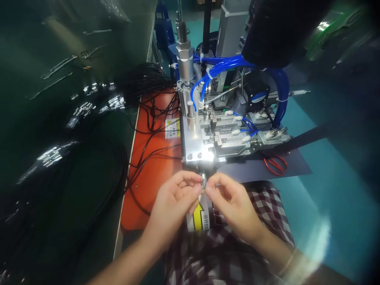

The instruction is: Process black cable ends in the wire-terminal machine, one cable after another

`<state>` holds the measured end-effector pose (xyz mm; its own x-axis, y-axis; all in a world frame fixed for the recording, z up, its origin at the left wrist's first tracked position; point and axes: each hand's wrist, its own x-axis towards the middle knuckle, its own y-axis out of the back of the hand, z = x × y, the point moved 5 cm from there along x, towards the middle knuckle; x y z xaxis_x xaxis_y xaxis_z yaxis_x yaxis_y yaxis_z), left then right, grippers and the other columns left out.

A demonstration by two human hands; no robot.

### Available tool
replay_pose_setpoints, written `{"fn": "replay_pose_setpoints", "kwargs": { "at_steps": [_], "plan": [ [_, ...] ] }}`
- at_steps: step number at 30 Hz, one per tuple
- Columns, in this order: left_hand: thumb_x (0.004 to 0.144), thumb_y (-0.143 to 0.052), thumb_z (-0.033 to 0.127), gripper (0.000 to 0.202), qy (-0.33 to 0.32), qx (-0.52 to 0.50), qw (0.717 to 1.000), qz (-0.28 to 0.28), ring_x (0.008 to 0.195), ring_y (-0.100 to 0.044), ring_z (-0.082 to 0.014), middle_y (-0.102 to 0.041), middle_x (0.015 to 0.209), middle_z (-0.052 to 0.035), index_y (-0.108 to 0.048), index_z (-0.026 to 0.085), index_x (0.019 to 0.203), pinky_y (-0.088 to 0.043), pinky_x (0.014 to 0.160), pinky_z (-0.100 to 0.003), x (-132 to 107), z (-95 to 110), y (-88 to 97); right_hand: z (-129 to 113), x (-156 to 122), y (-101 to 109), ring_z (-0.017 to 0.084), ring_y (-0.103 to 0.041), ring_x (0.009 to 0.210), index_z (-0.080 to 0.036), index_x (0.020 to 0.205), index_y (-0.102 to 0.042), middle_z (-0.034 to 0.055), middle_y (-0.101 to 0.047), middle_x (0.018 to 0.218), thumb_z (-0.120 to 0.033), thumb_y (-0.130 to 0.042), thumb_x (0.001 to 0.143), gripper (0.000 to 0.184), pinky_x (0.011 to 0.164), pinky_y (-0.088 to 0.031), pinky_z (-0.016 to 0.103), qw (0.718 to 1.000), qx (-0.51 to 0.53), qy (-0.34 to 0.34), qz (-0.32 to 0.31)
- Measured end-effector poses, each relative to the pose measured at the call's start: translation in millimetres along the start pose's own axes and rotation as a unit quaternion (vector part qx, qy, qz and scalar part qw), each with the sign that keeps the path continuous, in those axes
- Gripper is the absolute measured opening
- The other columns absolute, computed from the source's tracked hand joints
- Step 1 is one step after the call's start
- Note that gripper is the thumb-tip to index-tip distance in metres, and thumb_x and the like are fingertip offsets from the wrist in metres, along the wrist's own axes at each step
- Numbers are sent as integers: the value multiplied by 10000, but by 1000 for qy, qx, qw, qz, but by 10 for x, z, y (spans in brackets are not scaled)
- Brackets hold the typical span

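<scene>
Head view: a small metal part (204, 181) sits between the fingertips of both hands, near the middle of the scene — the left hand (175, 196) pinching it from 9 o'clock, the right hand (232, 204) closed on it from 3 o'clock, thumb and index drawn together. Neither hand is clearly nearer; the part's long axis seems to run from 12 to 6 o'clock, though fingers hide its ends. The relation that matters is its place just below the pneumatic fixture's steel block (194, 144), which lies near 12 o'clock — apart from it, with black cables (150, 152) toward 10
</scene>
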<state>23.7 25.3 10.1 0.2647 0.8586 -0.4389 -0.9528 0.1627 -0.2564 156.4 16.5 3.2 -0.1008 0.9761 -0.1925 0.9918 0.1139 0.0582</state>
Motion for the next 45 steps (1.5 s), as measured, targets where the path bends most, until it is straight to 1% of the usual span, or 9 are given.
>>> {"fn": "replay_pose_setpoints", "kwargs": {
  "at_steps": [8,12,16,19,23,28,33,39,45],
  "plan": [
    [776,-694,306,197,49,7,999,12,438,-347,-48,-439,443,74,-625,135,847,-276,448,-161,14,3,12,-126,-32,66,114,-450,585,-197,802,-531,-4,-522,758,-169,-511,896,100,534,-378,251,982,-136,127,34],
    [767,-686,280,149,20,104,993,46,525,-496,-94,-579,584,16,-655,145,824,-393,506,-193,6,49,36,-318,-75,68,142,-481,616,-179,815,-535,25,-558,741,-124,-480,890,108,576,-368,289,917,-301,257,40],
    [794,-638,212,74,-100,252,962,29,752,-598,-155,-655,817,-38,-697,171,814,-473,665,-235,-20,138,-9,-444,-82,56,161,-480,605,-163,788,-568,46,-580,714,-137,-474,885,137,568,-333,311,850,-431,301,16],
    [785,-642,203,69,-109,273,956,15,681,-563,-137,-618,734,-19,-699,171,763,-450,605,-218,-26,140,-28,-425,-9,119,144,-504,603,-174,775,-575,32,-590,737,-149,-504,870,121,560,-364,284,910,-348,224,-20],
    [777,-666,262,116,-7,187,982,4,499,-434,-81,-528,580,22,-692,149,767,-345,448,-183,-6,84,-8,-224,116,211,131,-557,668,-192,866,-613,20,-631,824,-209,-530,887,88,574,-431,241,992,-101,63,-50],
    [778,-681,311,161,41,120,992,-4,423,-276,-38,-421,515,63,-680,150,781,-217,377,-161,-10,86,-2,-33,179,183,76,-433,493,-180,863,-648,-21,-579,695,-326,-593,869,155,460,-361,215,991,52,-33,-116],
    [775,-688,330,178,37,114,993,-23,432,-278,-48,-349,473,73,-685,152,765,-200,379,-161,-14,94,-7,-36,194,133,71,-362,454,-174,796,-618,-64,-460,546,-400,-612,850,232,432,-302,208,986,74,-53,-137],
    [817,-671,309,151,50,53,997,-38,446,-297,-34,-393,482,81,-634,163,803,-243,411,-131,-8,36,9,-82,131,101,123,-504,654,-185,796,-576,-3,-563,735,-283,-528,906,155,594,-425,238,998,-15,38,-53],
    [830,-665,276,137,34,45,998,-29,446,-341,-25,-433,514,85,-623,168,903,-291,423,-121,8,39,5,-35,-11,85,113,-474,593,-194,813,-577,-9,-541,741,-241,-514,918,131,532,-387,238,996,-54,68,8]
  ]
}}
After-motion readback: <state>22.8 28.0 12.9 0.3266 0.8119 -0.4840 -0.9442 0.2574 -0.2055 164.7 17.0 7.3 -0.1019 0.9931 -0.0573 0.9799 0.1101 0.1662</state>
